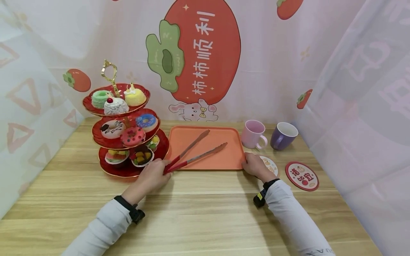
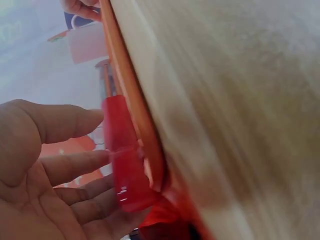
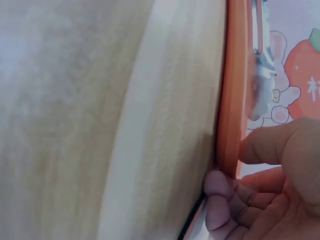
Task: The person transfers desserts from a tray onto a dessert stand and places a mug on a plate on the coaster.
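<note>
An orange tray [image 1: 224,161] lies on the wooden table with red-handled metal tongs [image 1: 198,149] resting across it, the handle end sticking out over the front left corner. My left hand [image 1: 161,170] is at that handle end. In the left wrist view its fingers [image 2: 75,165] are fairly straight and touch the red handle [image 2: 120,150] beside the tray rim [image 2: 132,95]. My right hand [image 1: 253,165] pinches the tray's front right corner, thumb on the rim [image 3: 235,90] and fingers [image 3: 217,190] curled below it.
A red three-tier stand [image 1: 128,170] loaded with cakes and doughnuts stands just left of the tray. A pink mug [image 1: 253,134] and a purple mug [image 1: 283,136] sit at the back right. Two round coasters lie on the right, a white one [image 1: 271,164] and a red one [image 1: 302,175]. Curtains close in three sides.
</note>
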`<state>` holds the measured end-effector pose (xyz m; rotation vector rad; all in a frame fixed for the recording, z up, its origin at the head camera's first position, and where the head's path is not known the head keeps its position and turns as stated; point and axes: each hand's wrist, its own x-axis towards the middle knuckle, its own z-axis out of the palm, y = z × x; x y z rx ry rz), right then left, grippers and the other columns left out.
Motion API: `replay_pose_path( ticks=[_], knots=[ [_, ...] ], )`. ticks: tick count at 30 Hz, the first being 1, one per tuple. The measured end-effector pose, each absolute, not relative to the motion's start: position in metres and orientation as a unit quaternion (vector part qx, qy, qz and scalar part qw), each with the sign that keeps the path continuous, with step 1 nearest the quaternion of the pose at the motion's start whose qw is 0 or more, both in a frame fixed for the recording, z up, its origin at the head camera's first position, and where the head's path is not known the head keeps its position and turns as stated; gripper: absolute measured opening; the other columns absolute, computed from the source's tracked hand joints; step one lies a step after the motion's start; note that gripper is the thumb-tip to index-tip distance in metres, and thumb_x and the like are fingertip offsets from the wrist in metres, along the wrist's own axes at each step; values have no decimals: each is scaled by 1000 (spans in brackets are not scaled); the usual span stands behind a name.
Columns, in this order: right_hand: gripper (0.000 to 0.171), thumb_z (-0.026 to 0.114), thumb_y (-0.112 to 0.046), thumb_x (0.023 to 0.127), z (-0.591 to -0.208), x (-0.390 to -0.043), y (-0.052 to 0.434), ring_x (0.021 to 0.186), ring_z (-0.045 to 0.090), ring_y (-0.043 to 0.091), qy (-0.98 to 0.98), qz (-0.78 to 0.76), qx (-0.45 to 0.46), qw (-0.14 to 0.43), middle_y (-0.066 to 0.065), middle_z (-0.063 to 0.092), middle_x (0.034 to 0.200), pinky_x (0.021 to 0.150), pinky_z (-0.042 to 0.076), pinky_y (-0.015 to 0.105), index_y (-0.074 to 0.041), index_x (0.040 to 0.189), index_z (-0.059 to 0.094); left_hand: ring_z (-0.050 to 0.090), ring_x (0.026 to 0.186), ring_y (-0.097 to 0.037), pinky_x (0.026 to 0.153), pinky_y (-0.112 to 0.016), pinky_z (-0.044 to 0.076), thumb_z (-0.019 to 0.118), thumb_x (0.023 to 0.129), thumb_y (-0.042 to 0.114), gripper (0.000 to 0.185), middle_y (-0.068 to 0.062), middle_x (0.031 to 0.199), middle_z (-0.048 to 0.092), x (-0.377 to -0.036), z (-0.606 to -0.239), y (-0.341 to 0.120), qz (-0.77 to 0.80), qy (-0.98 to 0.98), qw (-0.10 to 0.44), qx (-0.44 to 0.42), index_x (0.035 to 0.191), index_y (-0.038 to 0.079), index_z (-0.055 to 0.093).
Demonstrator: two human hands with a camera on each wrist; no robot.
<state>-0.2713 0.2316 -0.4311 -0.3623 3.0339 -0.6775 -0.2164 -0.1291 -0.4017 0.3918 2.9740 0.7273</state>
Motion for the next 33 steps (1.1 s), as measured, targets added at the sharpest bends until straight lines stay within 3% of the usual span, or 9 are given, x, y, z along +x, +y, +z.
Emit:
replay_pose_path(
  ticks=[7,11,17,23,33],
  knots=[
    [39,58,-3,81,-424,-259,235,65,49,21,960,-220,-171,19,9,54,74,61,40,36,12,117,52,49,75,-20,61,-34,44,76,76,22,47,-11,98,58,-207,-393,-135,206,958,-20,198,118,5,64],
    [50,59,-3,80,-422,-252,236,64,46,19,955,-218,-199,22,8,52,73,60,38,34,18,124,46,52,85,-23,71,-40,48,78,74,27,49,-14,110,57,-200,-389,-140,195,948,-29,250,117,8,65],
    [46,58,-1,81,-418,-241,235,70,47,22,950,-208,-231,16,17,59,83,62,39,35,18,122,48,53,94,-25,78,-46,47,79,73,35,52,-16,117,54,-190,-382,-145,194,932,-19,307,118,12,65],
    [38,58,-4,83,-410,-230,235,98,55,38,951,-180,-250,12,28,57,106,82,44,48,14,116,55,53,107,-32,83,-51,44,78,72,40,55,-21,125,51,-178,-377,-150,187,919,-28,347,118,13,64],
    [36,63,-4,79,-404,-226,256,94,57,41,956,-150,-252,-8,26,60,99,79,44,51,12,112,58,49,116,-31,87,-51,42,75,74,45,55,-18,129,50,-162,-371,-156,175,905,-35,387,117,13,65]
  ],
)
